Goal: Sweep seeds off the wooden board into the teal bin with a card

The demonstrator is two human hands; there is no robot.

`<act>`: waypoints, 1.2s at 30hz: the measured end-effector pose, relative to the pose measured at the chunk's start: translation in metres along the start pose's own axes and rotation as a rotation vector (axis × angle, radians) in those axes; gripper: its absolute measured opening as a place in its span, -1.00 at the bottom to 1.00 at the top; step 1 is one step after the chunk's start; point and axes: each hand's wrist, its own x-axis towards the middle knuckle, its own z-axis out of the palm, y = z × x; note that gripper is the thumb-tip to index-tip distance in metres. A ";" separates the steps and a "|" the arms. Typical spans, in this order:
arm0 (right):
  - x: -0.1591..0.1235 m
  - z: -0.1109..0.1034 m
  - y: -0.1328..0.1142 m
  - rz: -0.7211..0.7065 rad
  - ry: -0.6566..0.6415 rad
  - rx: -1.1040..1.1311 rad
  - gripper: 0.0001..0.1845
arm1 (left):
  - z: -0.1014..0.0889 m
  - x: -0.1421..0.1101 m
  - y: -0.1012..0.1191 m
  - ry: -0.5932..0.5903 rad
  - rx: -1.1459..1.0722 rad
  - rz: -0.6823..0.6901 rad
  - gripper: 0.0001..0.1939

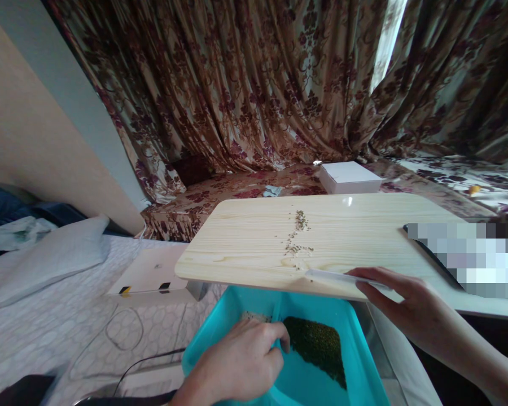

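My right hand (392, 290) pinches a thin, flat white strip (336, 276), whose far end rests at the near edge of the wood-grain tabletop (237, 242). Just past that end, small greenish-brown and pale grains (298, 248) lie scattered over the board. Over a turquoise divided container (359, 321) below the table edge is my left hand (248, 358). Its fingers are curled in, thumb near the bent index finger; whatever they may hold is hidden. One compartment holds a heap of dark green grains (317, 344); the left one shows pale grains (256, 317), partly behind my hand.
A dark-edged tablet-like device (461, 259), its screen blurred out, lies on the table's right. Behind the table stands a white box (351, 176) before patterned curtains. At left are a bed (76, 316), a pillow (59, 256), a white carton (152, 273) and cables (141, 358).
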 end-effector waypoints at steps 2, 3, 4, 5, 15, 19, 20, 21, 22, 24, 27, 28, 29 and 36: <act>0.006 0.003 -0.005 -0.013 0.013 -0.007 -0.72 | 0.000 0.000 0.000 -0.006 0.005 -0.007 -0.64; 0.010 0.004 -0.008 -0.015 0.017 -0.013 -0.72 | 0.000 0.000 0.000 -0.007 0.005 -0.010 -0.64; 0.014 0.006 -0.011 -0.016 0.019 -0.018 -0.72 | 0.000 0.000 -0.001 -0.005 0.003 -0.010 -0.64; 0.017 0.007 -0.013 -0.015 0.019 -0.022 -0.72 | 0.001 0.000 -0.002 -0.002 0.000 -0.007 -0.64; 0.024 0.007 -0.019 -0.051 -0.038 -0.024 -0.73 | -0.001 0.000 -0.003 0.013 -0.024 0.024 -0.65; 0.029 0.007 -0.021 -0.047 -0.022 -0.029 -0.72 | -0.002 0.000 -0.002 0.009 -0.018 0.022 -0.65; 0.030 0.007 -0.022 -0.053 -0.027 -0.031 -0.71 | -0.002 0.000 -0.003 0.012 -0.017 0.023 -0.65; 0.031 0.007 -0.023 -0.059 -0.036 -0.031 -0.71 | -0.002 0.000 -0.003 0.014 -0.019 0.022 -0.65; 0.031 0.007 -0.023 -0.064 -0.046 -0.030 -0.71 | -0.002 -0.001 -0.003 0.014 -0.021 0.021 -0.65; 0.029 0.007 -0.024 -0.070 -0.061 -0.025 -0.72 | -0.001 -0.001 -0.003 0.010 -0.025 0.019 -0.64; 0.029 0.005 -0.025 -0.070 -0.050 -0.029 -0.72 | -0.001 0.000 -0.004 0.005 -0.022 0.020 -0.64; 0.030 0.005 -0.025 -0.073 -0.042 -0.034 -0.72 | -0.001 0.000 -0.004 0.005 -0.018 0.021 -0.64; 0.031 0.005 -0.026 -0.078 -0.035 -0.039 -0.71 | -0.001 0.001 -0.004 0.003 -0.015 0.019 -0.64; 0.048 0.015 -0.029 -0.161 -0.075 -0.056 -0.73 | 0.000 0.000 -0.006 0.015 -0.015 0.030 -0.64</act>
